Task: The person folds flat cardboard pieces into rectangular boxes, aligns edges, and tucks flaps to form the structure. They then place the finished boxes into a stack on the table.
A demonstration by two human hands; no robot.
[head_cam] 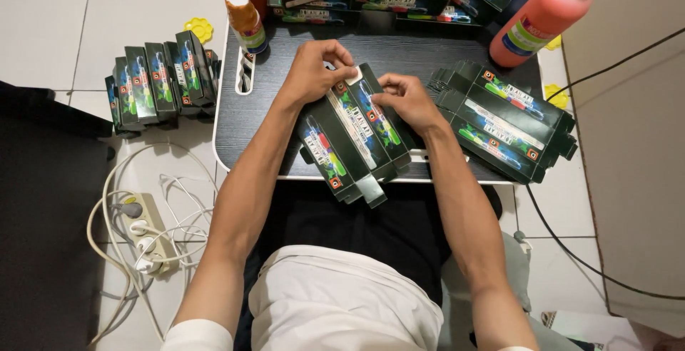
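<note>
Both forearms reach in over the lap, and the left hand (314,73) and right hand (405,100) pinch the far end of a flat dark carton (353,137). It lies tilted on the bench (271,112) at its near edge. Both grips are clamped on it.

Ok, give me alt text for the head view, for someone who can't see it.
Both hands, left hand and right hand, grip a flat, unfolded dark printed carton over a small black lap table. A stack of flat cartons lies at right, folded boxes stand on the floor at left, and an orange bottle sits at the table's far right corner.
</note>
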